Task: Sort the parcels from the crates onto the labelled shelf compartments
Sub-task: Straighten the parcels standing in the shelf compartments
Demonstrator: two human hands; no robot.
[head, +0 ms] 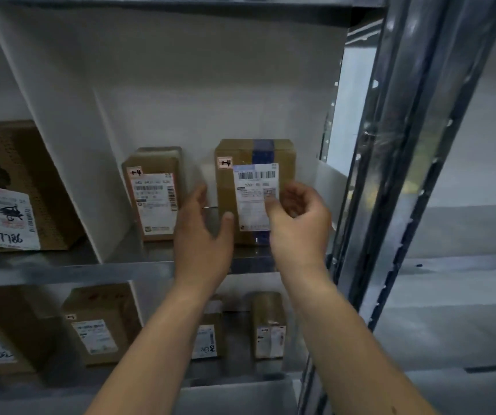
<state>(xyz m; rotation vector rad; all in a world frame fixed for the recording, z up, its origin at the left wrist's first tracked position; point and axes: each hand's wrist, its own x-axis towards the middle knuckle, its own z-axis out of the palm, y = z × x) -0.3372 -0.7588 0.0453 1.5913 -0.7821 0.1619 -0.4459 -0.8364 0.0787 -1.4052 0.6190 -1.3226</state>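
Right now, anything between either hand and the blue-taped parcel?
Nothing visible. The left hand is at the front left edge of the blue-taped parcel, in the gap beside the smaller parcel. The right hand is in front of its label. Contact is too blurred to tell.

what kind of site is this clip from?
Probably a parcel sorting depot or pickup point: metal racking split by white dividers, holding taped cardboard parcels with barcode shipping labels.

A bare left forearm (156, 333) and a bare right forearm (336, 330) are seen from the lower edge to mid-frame, the left hand (203, 235) and right hand (299, 226) uncovered. A small spot (393, 410) is seen on the right forearm, lower right.
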